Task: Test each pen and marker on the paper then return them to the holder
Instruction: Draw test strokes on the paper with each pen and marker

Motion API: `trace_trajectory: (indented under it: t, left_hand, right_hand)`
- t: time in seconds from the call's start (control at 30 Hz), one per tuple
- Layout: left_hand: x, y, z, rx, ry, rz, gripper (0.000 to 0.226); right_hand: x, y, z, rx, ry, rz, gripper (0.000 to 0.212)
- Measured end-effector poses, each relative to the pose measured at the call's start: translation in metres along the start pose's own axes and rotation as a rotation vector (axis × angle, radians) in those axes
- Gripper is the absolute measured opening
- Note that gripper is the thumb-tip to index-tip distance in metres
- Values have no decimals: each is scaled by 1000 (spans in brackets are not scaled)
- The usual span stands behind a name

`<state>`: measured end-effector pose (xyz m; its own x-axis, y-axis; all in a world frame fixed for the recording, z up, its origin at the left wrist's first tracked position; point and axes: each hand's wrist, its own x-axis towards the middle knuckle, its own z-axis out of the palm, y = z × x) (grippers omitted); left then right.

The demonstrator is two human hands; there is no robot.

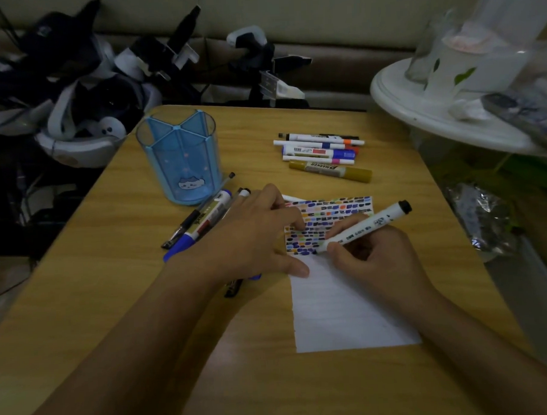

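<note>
While pressing flat on the paper (348,307) with spread, straight fingers, left hand (254,236) at the sheet's 9 o'clock edge, thumb on the bare white part, fingertips on the coloured marks. Right hand (371,250) at 3 o'clock of the left one, fingers curled round a white marker (364,227); black tip touching the paper just below the rows of marks, capped-looking black end tilted up toward 2 o'clock. Blue holder (182,158) upright on the wooden table (113,292) at 11 o'clock from the paper, nothing seen inside. Several pens (203,218) lying just beside the holder's base at its 6 o'clock, partly hidden under the left hand. Second group of markers (323,155) at 12 o'clock from the paper, well apart from the holder, a mustard-coloured one nearest. White round tray (396,98) at 2 o'clock, off the table's corner.
</note>
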<state>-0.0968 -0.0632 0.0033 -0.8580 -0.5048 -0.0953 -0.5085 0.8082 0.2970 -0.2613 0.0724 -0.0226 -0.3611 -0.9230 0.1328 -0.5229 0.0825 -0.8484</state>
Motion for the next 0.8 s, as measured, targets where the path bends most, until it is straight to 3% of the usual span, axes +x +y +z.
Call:
trace_trajectory:
  t: [0.8]
  left_hand:
    - [-1,1,-2,-3,2,5,65]
  right_hand:
    - [-1,0,1,-18,2,-2,16]
